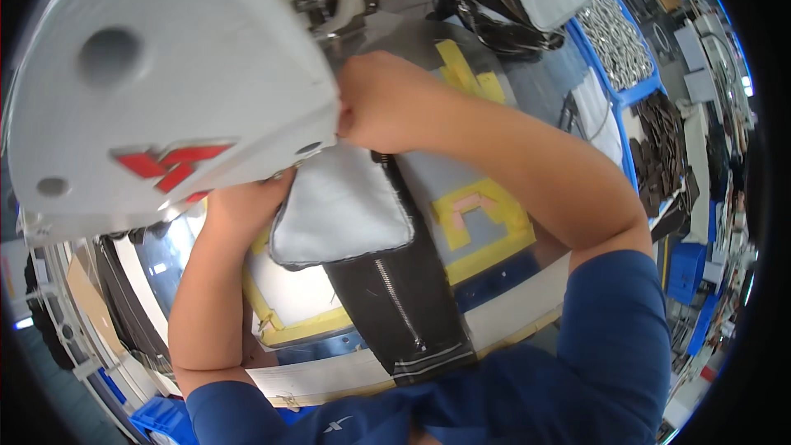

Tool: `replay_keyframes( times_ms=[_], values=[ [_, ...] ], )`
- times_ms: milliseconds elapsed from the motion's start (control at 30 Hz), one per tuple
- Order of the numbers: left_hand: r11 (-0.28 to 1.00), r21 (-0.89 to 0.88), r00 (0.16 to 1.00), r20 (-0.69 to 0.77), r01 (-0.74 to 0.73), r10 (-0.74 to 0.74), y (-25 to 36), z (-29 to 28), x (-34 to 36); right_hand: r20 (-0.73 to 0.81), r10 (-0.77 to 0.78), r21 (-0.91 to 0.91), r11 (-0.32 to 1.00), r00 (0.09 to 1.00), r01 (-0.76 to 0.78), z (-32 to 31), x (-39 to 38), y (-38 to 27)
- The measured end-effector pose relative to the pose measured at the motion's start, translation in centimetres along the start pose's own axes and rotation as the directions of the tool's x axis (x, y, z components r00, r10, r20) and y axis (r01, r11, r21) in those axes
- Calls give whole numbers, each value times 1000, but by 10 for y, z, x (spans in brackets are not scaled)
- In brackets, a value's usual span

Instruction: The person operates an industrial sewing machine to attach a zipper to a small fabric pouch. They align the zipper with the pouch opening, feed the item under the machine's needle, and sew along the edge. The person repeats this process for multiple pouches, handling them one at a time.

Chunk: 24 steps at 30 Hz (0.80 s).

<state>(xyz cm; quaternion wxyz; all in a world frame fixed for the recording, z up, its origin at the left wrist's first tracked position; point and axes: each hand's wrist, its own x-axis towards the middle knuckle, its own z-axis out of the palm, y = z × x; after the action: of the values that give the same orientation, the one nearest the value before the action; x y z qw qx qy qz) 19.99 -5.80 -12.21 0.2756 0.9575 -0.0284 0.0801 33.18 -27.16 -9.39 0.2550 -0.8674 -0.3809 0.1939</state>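
Note:
A silver-grey fabric panel [342, 210] with a dark edge lies on the work surface below the white machine head. Beneath it, a black fabric strip [395, 305] with a metal zipper [394, 297] runs toward my body. My left hand [262, 198] is at the panel's left edge, its fingers mostly hidden behind the machine head. At the panel's far end, my right hand [375, 103] is curled closed beside the machine head. Its fingertips, and whatever they hold, are out of sight.
A large white machine head [198, 74] with a red emblem, seemingly a sewing machine's, blocks the upper left. Yellow tape [486, 251] marks the work surface. At the right are a blue bin [577, 33] of metal parts and dark pieces [659, 148]. Black-and-silver fabric [527, 0] lies beyond.

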Motion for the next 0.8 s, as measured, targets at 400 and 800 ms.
replay_keyframes(
  times_ms=[400,800],
  values=[
    [974,-8,965,137,229,-225,1,-7,-7,-114,-63,-31,998,991,60,8,-6,12],
    [960,-10,950,149,280,-275,19,-17,-4,-144,-73,-15,997,987,71,6,-9,15]
  ],
)
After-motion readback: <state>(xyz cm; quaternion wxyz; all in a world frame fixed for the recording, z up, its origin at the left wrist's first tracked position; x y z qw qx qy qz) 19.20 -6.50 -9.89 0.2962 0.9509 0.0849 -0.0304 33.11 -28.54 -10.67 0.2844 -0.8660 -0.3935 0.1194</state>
